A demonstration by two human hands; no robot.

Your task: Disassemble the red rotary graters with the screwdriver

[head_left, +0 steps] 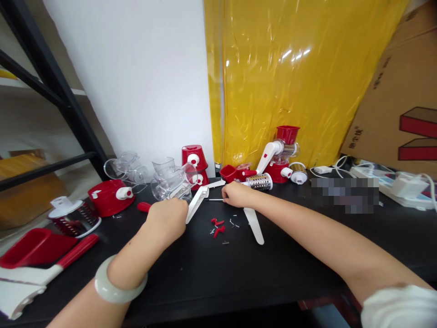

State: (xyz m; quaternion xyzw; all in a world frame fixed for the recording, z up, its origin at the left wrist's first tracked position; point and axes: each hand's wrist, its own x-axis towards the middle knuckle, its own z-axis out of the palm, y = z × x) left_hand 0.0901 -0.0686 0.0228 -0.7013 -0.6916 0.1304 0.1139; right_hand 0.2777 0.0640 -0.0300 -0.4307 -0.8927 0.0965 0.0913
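Note:
My left hand [167, 221] is closed around a white hinged plastic arm [197, 203], which sticks out past the fingers to the upper right. A red grip [144, 207] shows on the other side of this hand; whether it joins the white arm I cannot tell. Closed in a pinch, my right hand [238, 194] holds a screwdriver [215, 199], its thin metal shaft pointing left towards the white arm and its handle hidden. Below the hands lie small red plastic parts [219, 231] and several tiny screws or pins [234, 223]. A white flat piece [254, 226] lies below my right wrist.
Behind stand an assembled rotary grater [282, 155], red bases [194, 157], clear housings [167, 175] and a grater drum [261, 181]. Another red base [111, 197], a drum [73, 217] and a red hopper [37, 248] sit left. Power strips [392, 187] lie right, before a cardboard box [396, 100].

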